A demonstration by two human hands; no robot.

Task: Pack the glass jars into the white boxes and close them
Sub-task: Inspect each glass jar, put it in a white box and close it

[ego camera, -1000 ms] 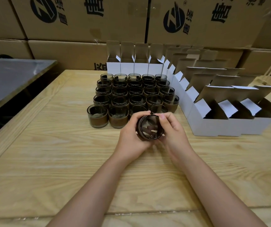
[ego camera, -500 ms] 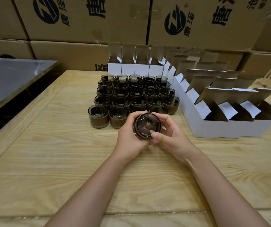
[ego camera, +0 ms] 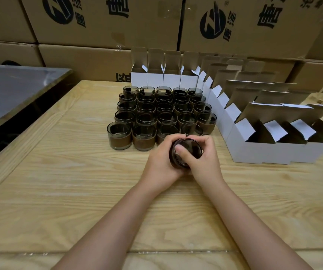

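Above the table [ego camera: 59, 191], jar [ego camera: 193, 146] between left hand [ego camera: 159, 162] and right hand [ego camera: 206, 162]

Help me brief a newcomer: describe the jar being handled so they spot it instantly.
On the wooden table, dark glass jars stand in a block beside open white boxes. Just in front of that block, the left hand and right hand grip one jar. Alone among them, it is tilted in the hands, not standing.
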